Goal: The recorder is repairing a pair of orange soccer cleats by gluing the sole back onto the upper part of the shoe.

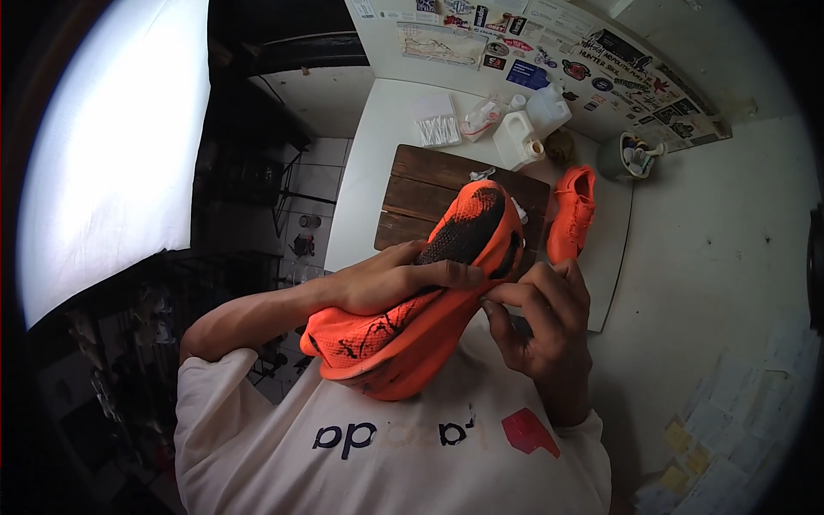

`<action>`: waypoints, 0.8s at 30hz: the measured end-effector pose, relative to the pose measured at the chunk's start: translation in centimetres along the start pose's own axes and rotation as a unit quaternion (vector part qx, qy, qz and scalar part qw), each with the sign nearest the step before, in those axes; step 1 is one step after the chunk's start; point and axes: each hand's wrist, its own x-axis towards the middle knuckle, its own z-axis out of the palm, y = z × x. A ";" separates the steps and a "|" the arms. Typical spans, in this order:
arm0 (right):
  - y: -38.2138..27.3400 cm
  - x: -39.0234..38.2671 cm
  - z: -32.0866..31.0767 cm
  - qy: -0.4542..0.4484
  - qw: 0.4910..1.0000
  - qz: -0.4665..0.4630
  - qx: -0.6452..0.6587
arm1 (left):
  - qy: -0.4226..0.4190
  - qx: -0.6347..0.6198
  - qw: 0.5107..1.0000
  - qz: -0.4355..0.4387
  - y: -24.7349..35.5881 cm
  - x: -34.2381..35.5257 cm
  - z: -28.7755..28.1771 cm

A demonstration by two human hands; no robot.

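Note:
An orange sports shoe (386, 365) with black markings is held up close in front of my chest, tilted, with one end over the wooden board (410, 204). My left hand (390, 279) wraps over its upper, the thumb lying across toward the sole edge. At the shoe's right edge, my right hand (542, 319) is closed in a pinch, fingers curled. Whatever sits between those fingertips, if anything, is too small to tell. A second orange shoe (573, 219) stands just right of the board. Small white crumpled scraps (482, 174) lie on the board, partly behind the held shoe.
On the white table (362, 167) behind the board are a box of cotton swabs (439, 129), a clear plastic bag (482, 118) and white plastic jugs (518, 142). A grey-green bucket of tools (625, 157) stands at the right corner. A sticker-covered panel (549, 53) rises behind.

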 end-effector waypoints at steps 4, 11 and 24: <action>0.0 -0.3 0.2 -0.011 0.999 -0.006 0.034 | -0.011 0.014 1.000 0.020 0.0 0.0 0.0; -0.2 -0.3 0.3 -0.009 0.999 -0.002 0.047 | -0.007 0.012 1.000 -0.018 0.6 -0.5 0.0; 2.5 -1.6 -1.2 0.184 0.932 0.148 0.274 | -0.053 0.030 0.995 0.073 0.0 0.5 -2.0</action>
